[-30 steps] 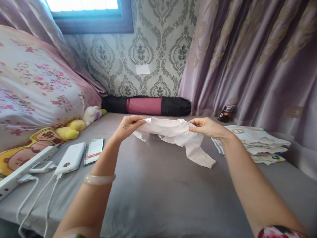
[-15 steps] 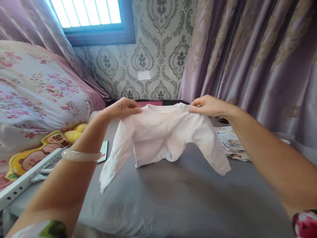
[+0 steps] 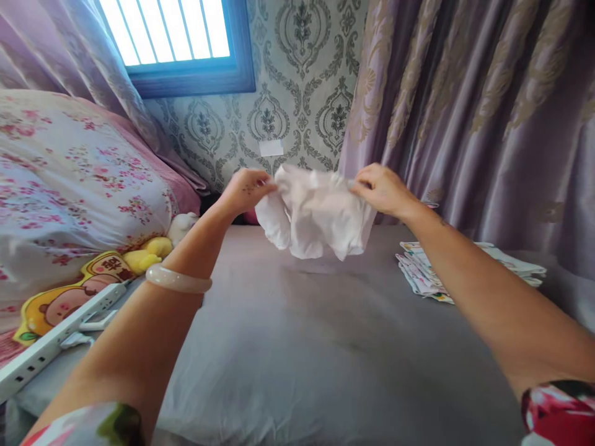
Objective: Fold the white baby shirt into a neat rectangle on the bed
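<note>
A small pale pink long-sleeved top (image 3: pixel 316 210) hangs bunched in the air above the grey bed sheet (image 3: pixel 307 347). My left hand (image 3: pixel 246 189) pinches its left shoulder, fingers closed on the cloth. At the right shoulder my right hand (image 3: pixel 382 189) grips the top the same way. Both arms reach forward, the left wrist wearing a pale bangle (image 3: pixel 177 280). The sleeves are folded up under the body of the top and mostly hidden.
A stack of folded printed cloths (image 3: pixel 437 272) lies at the right by the purple curtain (image 3: pixel 488 111). A floral quilt (image 3: pixel 69 179), yellow plush toys (image 3: pixel 149 251) and a white power strip (image 3: pixel 51 344) sit at the left. The window (image 3: pixel 171 31) is ahead.
The top was first lifted off the sheet and held spread open; now it is raised higher, farther away and crumpled together, with my hands closer to each other.
</note>
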Demonstrator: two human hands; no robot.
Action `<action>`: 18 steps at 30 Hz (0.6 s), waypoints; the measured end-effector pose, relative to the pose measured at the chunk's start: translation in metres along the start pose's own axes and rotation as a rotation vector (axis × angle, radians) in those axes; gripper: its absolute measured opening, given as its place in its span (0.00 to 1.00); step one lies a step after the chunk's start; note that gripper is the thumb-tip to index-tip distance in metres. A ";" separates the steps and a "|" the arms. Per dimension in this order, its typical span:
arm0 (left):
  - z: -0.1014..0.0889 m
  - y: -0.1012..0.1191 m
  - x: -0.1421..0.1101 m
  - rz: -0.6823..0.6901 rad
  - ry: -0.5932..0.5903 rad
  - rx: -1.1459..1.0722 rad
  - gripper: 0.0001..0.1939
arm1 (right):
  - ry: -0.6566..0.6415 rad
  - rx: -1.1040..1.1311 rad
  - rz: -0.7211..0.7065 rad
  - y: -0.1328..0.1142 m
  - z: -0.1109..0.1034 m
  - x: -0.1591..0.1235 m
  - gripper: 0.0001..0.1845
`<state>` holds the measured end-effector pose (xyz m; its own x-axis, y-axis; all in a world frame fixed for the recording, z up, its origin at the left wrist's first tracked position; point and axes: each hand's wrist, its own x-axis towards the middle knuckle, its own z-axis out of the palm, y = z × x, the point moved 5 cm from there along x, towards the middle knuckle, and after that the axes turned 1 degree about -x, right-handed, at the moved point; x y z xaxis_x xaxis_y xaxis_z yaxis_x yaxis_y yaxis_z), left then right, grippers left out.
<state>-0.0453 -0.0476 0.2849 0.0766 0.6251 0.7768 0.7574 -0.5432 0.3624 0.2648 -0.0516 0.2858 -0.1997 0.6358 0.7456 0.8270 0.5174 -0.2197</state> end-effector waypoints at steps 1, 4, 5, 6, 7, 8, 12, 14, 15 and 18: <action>0.005 0.002 0.001 0.005 -0.020 0.028 0.08 | -0.019 -0.034 -0.018 0.001 0.004 0.001 0.20; 0.013 0.000 0.005 -0.061 0.036 0.107 0.09 | 0.086 -0.119 0.018 0.009 0.007 0.004 0.19; 0.016 -0.002 0.006 -0.088 0.034 0.120 0.09 | 0.103 -0.132 0.036 0.012 0.009 0.004 0.19; 0.020 -0.005 0.007 -0.114 0.025 0.127 0.09 | 0.087 -0.138 0.045 0.016 0.012 0.004 0.19; 0.023 -0.007 0.008 -0.138 0.028 0.134 0.08 | 0.064 -0.141 0.052 0.018 0.015 0.004 0.19; 0.024 -0.010 0.009 -0.158 0.052 0.139 0.08 | 0.058 -0.145 0.061 0.020 0.017 0.004 0.18; 0.029 -0.010 0.014 -0.118 0.051 0.143 0.08 | 0.095 -0.140 0.060 0.020 0.016 0.005 0.18; 0.028 -0.009 0.017 -0.124 0.051 0.132 0.08 | 0.053 -0.112 0.027 0.017 0.017 0.008 0.18; 0.027 -0.009 0.018 -0.150 0.073 0.120 0.09 | 0.078 -0.106 0.027 0.016 0.014 0.009 0.18; 0.027 -0.012 0.020 -0.204 0.068 0.090 0.09 | 0.227 -0.119 0.060 0.016 0.005 0.012 0.19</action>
<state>-0.0352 -0.0136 0.2826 -0.1257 0.6758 0.7263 0.8078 -0.3553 0.4703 0.2735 -0.0328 0.2877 -0.0365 0.5117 0.8584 0.8924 0.4032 -0.2024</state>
